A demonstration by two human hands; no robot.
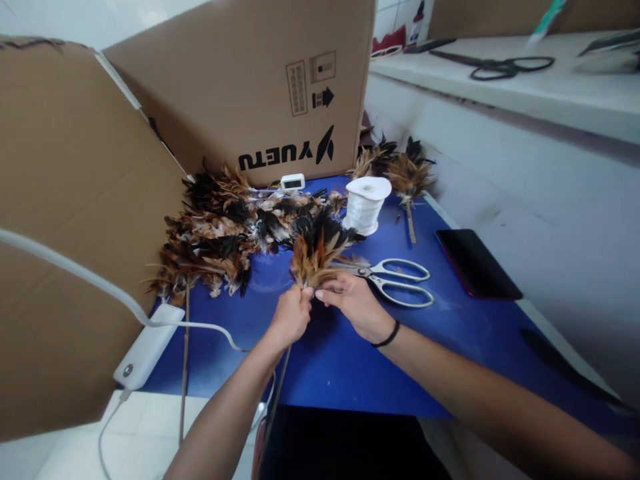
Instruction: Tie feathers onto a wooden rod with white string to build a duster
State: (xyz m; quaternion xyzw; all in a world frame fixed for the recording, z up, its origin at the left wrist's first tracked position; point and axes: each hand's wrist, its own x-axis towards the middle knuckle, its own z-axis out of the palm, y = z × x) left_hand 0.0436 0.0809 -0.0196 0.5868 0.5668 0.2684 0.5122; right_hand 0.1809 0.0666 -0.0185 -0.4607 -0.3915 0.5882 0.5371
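My left hand (290, 315) is closed around the base of a bunch of brown and black feathers (315, 252) on a thin stick (274, 407) that runs down toward me. My right hand (353, 301), a black band on its wrist, pinches the same feather base from the right. Both hands meet over the blue table top (350, 360).
A heap of loose feathers (220, 233) lies at the left. White thread spool (366, 203), scissors (397, 280), dark phone (475, 263), finished feather duster (407, 177), small white timer (293, 181). Cardboard boxes (250, 87) stand behind and left. White power bank (147, 345) with cable.
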